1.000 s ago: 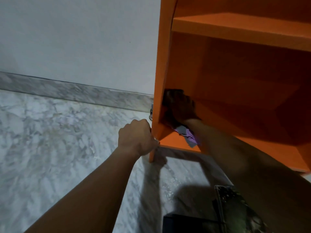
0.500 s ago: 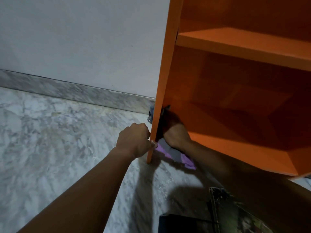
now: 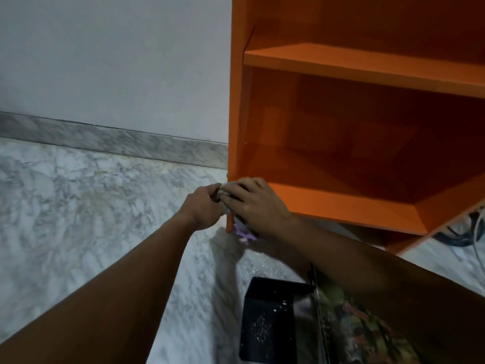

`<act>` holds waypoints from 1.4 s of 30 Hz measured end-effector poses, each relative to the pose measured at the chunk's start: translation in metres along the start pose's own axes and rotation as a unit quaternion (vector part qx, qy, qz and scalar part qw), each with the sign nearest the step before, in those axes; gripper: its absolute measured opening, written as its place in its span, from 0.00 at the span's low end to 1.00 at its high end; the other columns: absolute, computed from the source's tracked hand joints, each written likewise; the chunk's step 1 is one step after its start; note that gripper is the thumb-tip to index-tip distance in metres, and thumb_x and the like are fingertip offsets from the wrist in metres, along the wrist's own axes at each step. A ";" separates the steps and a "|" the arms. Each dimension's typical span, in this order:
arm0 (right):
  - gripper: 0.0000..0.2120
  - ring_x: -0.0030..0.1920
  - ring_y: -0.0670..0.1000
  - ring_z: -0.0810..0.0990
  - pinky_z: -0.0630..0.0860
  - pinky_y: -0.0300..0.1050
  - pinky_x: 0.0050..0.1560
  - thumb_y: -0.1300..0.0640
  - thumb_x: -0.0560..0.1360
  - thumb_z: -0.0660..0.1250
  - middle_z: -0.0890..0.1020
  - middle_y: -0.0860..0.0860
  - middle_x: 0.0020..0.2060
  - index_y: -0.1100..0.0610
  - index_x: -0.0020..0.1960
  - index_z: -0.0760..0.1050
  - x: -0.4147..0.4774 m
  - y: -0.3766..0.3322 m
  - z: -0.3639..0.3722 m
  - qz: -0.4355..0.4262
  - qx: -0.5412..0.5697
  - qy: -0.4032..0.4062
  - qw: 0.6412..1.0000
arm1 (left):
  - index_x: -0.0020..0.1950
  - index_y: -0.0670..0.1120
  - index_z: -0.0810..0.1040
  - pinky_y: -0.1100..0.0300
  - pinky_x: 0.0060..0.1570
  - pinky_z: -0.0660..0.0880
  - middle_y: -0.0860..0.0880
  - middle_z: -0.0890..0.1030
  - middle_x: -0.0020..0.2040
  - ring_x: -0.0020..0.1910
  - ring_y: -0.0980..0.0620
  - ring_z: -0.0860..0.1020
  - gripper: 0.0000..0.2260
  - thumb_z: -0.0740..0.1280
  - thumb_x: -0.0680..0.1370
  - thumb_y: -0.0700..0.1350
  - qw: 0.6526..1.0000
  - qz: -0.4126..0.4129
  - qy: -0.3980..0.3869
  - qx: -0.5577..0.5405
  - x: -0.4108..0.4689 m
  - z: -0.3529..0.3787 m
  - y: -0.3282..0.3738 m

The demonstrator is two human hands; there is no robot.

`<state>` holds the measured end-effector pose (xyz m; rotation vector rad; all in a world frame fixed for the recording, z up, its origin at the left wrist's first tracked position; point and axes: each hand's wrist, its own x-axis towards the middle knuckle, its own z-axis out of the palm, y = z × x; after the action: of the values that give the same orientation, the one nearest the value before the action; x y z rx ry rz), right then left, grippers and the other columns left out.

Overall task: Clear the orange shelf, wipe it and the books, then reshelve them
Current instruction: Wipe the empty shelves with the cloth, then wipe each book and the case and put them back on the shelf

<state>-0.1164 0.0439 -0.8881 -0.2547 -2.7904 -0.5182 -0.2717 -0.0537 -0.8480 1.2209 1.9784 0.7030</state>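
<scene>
The orange shelf (image 3: 341, 206) stands against the white wall, and no books show in its two visible compartments. My right hand (image 3: 257, 203) lies over a purple-grey cloth (image 3: 242, 233) at the bottom front left corner of the shelf, with the cloth's end hanging out under it. My left hand (image 3: 203, 208) is curled at the shelf's left side panel, right beside the right hand. Whether it grips the panel or the cloth cannot be made out. Books (image 3: 354, 334) lie on the floor in front, partly under my right arm.
The floor (image 3: 78, 219) is grey-white marble with a matching skirting along the wall. A dark blue book (image 3: 270, 319) lies flat by the colourful one. Cables (image 3: 464, 232) trail on the floor at the shelf's right end.
My right hand has come out of the bottom compartment with the cloth to the front left corner. It now meets my left hand there. The view has tilted up.
</scene>
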 end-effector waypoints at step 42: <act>0.17 0.56 0.62 0.82 0.71 0.41 0.46 0.66 0.77 0.67 0.83 0.62 0.57 0.62 0.66 0.79 -0.372 -0.124 -0.165 0.697 0.314 -0.023 0.644 | 0.52 0.31 0.81 0.43 0.49 0.83 0.36 0.85 0.47 0.44 0.40 0.85 0.15 0.78 0.71 0.38 0.950 -0.230 -0.065 -0.201 -0.210 0.264 0.054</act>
<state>0.2475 -0.1765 -0.8977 -1.9057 -1.7168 0.8060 0.0312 -0.2002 -0.9104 0.5221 1.7994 0.7133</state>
